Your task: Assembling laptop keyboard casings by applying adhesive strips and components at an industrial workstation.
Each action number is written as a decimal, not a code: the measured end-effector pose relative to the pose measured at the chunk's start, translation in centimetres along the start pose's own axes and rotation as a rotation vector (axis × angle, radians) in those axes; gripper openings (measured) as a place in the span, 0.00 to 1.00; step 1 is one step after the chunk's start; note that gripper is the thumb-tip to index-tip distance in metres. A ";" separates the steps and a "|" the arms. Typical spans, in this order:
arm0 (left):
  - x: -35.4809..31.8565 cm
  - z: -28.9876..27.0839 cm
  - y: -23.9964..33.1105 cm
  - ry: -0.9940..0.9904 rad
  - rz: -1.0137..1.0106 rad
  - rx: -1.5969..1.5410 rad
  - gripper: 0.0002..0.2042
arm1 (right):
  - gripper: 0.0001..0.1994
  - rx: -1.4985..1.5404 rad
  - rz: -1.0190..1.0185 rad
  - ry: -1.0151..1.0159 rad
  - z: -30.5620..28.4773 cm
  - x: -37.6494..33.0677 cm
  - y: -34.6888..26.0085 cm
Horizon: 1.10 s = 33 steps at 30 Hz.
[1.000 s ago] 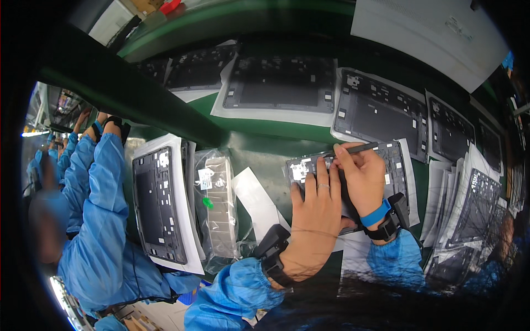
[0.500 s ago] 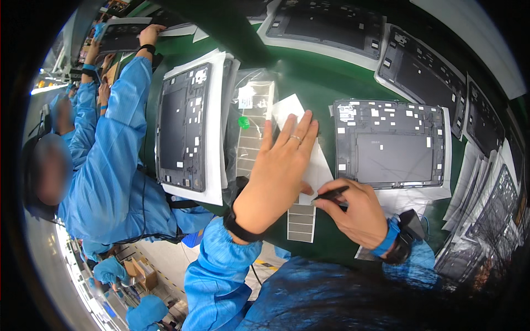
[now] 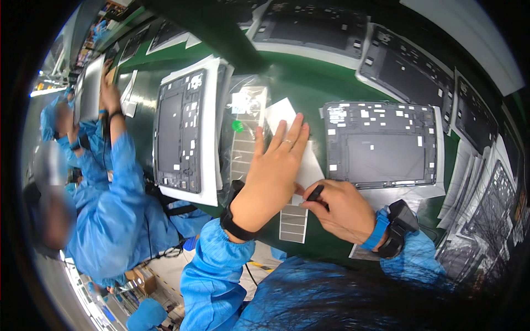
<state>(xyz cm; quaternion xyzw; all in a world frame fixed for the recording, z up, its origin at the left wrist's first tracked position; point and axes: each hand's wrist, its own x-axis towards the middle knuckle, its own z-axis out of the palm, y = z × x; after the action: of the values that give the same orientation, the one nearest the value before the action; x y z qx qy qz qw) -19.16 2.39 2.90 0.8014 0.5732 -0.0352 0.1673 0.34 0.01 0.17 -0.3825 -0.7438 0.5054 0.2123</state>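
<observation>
Green bench [image 3: 309, 77]: left hand [image 3: 273, 176] flat on sticker sheet [image 3: 298, 165]; right hand [image 3: 339, 209] pinches tweezers [image 3: 316, 193].

left hand [image 3: 273, 174] flat, fingers spread | right hand [image 3: 338, 209] curled, fingertips pinched

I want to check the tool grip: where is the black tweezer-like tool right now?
In the head view, the black tool is pinched in the right hand, low and centre, beside the left hand lying flat on the white sticker sheet.
</observation>
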 end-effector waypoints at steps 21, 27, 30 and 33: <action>10.4 4.6 17.7 0.117 0.409 -0.071 0.45 | 0.10 0.203 0.294 1.328 -13.9 -4.6 10.1; 10.2 3.9 17.2 0.078 0.408 -0.093 0.46 | 0.09 0.053 0.269 1.350 -13.2 -4.1 10.4; 10.2 3.8 17.4 0.067 0.405 -0.084 0.46 | 0.09 0.006 0.252 1.350 -13.4 -4.2 9.9; 10.3 4.1 17.4 0.090 0.401 -0.086 0.45 | 0.09 0.016 0.267 1.336 -13.4 -4.2 9.9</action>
<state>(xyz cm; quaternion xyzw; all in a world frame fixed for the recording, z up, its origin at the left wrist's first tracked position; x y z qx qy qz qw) 1.07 5.47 0.49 0.8924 0.4100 0.0592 0.1790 15.81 6.54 -3.24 -0.6994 -0.3956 0.1881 0.5647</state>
